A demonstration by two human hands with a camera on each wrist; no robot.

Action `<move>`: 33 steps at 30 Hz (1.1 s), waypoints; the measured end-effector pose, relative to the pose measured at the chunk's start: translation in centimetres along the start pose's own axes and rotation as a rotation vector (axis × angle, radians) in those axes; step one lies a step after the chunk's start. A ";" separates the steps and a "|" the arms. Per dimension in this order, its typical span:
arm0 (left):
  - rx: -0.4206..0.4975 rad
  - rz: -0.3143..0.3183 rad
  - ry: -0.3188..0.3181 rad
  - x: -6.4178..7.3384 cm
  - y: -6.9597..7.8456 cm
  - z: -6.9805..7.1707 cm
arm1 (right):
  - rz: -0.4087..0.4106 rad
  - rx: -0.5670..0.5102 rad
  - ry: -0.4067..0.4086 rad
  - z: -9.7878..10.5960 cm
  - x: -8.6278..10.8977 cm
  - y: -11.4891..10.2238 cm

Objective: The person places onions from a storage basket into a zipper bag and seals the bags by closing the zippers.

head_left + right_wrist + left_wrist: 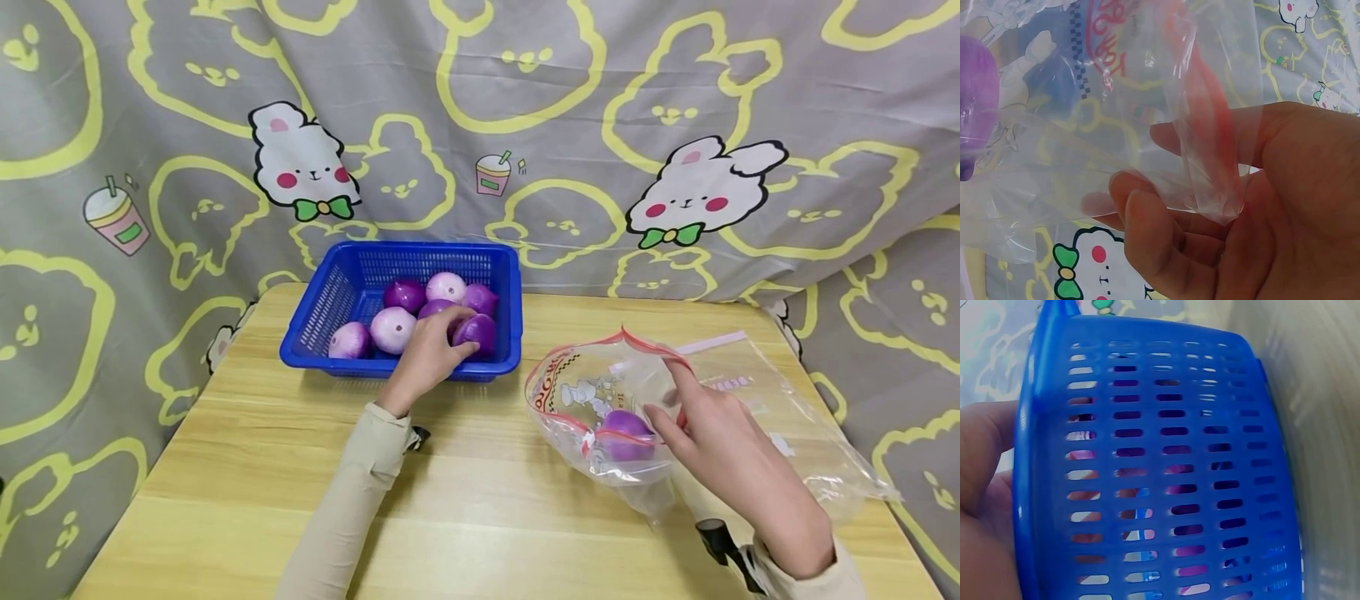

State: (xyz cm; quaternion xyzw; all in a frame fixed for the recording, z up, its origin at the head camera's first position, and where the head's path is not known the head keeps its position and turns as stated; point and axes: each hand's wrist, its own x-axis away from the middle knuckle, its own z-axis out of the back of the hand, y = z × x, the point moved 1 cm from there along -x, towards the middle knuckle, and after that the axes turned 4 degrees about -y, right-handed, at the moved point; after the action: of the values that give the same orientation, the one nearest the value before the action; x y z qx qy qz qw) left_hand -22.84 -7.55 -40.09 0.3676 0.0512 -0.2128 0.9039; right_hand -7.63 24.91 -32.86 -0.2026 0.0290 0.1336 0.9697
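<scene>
Within the blue plastic basket [300,360], my left hand [427,354] grips a purple onion [486,330] at the front right corner. Several more onions, such as a pale one [393,330], lie around it. From the left wrist view, the slotted basket wall [1147,444] hides most of that hand and the onion. My right hand [738,450] holds the red-zipped rim of a clear plastic bag [558,417], its mouth spread wide. One onion [628,446] sits inside the bag. The right wrist view shows fingers either side of the red zip strip [1210,119].
Flat on the wooden table [465,500] at the right lies another clear bag [813,417] with a pink strip, partly behind my right hand. A grey patterned curtain [555,242] rises directly behind the basket and along both sides.
</scene>
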 end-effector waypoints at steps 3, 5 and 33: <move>0.074 -0.023 0.004 0.0 0.1 0.4 | -0.002 0.000 0.001 0.0 0.0 0.0; 0.100 -0.031 0.005 0.0 0.2 0.6 | -0.001 -0.001 0.001 0.0 -0.1 0.0; 0.248 -0.064 0.035 1.0 2.6 2.6 | 0.014 0.005 0.009 -0.2 -0.1 0.0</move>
State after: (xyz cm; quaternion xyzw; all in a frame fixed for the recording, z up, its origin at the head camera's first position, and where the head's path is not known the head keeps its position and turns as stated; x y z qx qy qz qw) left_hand -21.03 -8.04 -36.75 0.4783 0.0522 -0.2399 0.8432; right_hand -7.77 24.78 -33.04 -0.2006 0.0349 0.1396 0.9690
